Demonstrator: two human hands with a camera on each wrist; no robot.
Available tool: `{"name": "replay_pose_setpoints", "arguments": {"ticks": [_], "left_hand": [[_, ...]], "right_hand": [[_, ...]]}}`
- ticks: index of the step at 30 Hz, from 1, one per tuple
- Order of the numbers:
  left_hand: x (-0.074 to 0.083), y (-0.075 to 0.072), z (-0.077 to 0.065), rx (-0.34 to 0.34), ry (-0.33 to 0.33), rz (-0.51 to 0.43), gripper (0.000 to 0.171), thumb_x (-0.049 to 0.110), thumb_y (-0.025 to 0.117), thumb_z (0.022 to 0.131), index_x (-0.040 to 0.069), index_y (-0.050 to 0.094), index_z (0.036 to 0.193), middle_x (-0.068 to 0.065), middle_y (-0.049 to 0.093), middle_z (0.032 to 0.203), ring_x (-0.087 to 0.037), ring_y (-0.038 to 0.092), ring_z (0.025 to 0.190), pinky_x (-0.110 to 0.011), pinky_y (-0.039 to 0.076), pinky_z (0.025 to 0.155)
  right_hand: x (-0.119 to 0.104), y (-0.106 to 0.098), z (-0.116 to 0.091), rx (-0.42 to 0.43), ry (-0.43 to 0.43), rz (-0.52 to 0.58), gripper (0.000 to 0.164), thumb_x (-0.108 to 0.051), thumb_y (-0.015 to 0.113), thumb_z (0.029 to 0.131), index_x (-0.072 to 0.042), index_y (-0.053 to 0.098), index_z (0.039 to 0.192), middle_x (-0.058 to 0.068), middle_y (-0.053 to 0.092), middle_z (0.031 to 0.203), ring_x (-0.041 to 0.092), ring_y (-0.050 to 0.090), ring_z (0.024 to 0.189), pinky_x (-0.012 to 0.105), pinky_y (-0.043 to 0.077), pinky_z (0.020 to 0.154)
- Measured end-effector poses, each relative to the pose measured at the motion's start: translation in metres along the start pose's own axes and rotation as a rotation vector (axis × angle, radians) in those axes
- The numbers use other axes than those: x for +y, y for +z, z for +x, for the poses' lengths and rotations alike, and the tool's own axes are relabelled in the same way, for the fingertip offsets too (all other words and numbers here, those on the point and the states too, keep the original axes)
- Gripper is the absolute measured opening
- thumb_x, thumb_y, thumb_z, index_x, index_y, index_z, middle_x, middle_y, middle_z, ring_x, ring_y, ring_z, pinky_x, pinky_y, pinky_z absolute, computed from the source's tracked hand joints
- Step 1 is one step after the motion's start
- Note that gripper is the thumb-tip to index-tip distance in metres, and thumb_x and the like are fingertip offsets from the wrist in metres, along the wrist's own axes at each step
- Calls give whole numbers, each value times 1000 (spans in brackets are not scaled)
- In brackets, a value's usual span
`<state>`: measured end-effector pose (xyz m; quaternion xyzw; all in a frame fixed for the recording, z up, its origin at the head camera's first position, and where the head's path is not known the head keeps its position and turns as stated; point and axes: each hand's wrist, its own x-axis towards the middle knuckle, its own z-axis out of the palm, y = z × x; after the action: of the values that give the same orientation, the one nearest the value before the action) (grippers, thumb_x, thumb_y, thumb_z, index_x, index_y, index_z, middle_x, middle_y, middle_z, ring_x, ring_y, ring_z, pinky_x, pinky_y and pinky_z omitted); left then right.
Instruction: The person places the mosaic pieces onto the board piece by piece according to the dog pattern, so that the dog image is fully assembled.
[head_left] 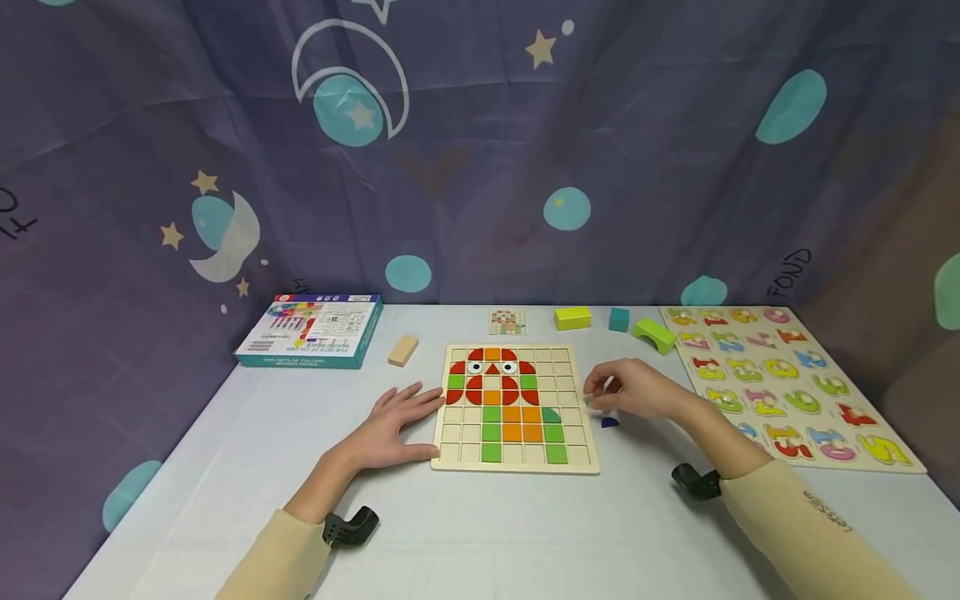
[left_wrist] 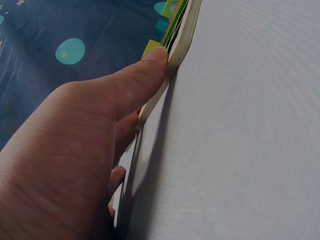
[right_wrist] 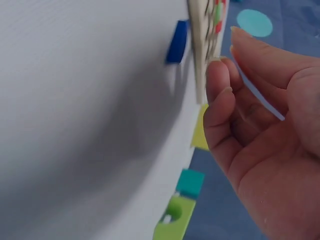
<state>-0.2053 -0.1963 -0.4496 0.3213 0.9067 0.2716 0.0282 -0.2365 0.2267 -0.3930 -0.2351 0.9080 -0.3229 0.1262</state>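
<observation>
A wooden grid board [head_left: 462, 455] lies flat, with red, orange and green tiles forming an owl-like figure with two round eyes [head_left: 476, 367]. My left hand [head_left: 390, 429] lies along its left side, fingers spread; the thumb [left_wrist: 142, 75] touches the board edge [left_wrist: 186, 42] near the front corner. Just past the right edge, my right hand [head_left: 630, 389] hovers with curled fingers. Between its thumb and fingers shows a thin, pale lavender piece [right_wrist: 262, 96], its shape mostly hidden. Beneath that hand a small dark blue tile [head_left: 610, 422] rests on the table beside the board.
Behind the board stand a pattern card [head_left: 507, 322], a yellow block [head_left: 572, 318], a teal cube [head_left: 618, 320] and a green arch [head_left: 655, 335]. A plain wooden block [head_left: 403, 351] and a flat box [head_left: 307, 333] lie left. A number puzzle board [head_left: 888, 421] covers the right side.
</observation>
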Motion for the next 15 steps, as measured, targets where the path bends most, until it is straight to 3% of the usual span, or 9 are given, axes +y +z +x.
{"name": "replay_pose_setpoints", "arguments": {"ticks": [7, 15], "left_hand": [[0, -2, -1, 1, -2, 7, 80, 49, 76, 86, 11, 49, 151, -2, 41, 158, -34, 21, 150, -61, 6, 118], [0, -2, 0, 4, 0, -2, 79, 49, 76, 86, 11, 49, 151, -2, 41, 158, -35, 21, 150, -61, 6, 118]], "right_hand": [[10, 1, -21, -36, -55, -30, 12, -4, 78, 87, -11, 71, 93, -4, 64, 87, 16, 56, 79, 27, 51, 68], [17, 7, -27, -33, -125, -58, 14, -5, 80, 86, -12, 71, 95, -5, 64, 89, 13, 56, 80, 27, 51, 71]]}}
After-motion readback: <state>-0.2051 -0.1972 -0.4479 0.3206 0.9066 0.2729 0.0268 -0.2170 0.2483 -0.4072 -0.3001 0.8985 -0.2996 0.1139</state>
